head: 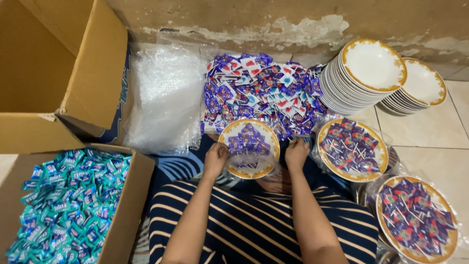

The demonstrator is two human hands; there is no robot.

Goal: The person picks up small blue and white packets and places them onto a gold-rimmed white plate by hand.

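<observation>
Below the purple sweet pile (261, 90), the gold-rimmed plate (248, 149) of wrapped sweets sits between both hands; left hand (215, 157) grips its rim, right hand (296, 152) pinches its clear wrap (254, 165); uneven pulling could tip it, spilling sweets.

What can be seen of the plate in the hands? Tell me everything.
The plate is round and white with a gold-orange rim. It lies face up, nearly level, over the lap. A small heap of purple candies sits on it. Clear wrap covers it. The left hand and right hand grip opposite edges.
</observation>
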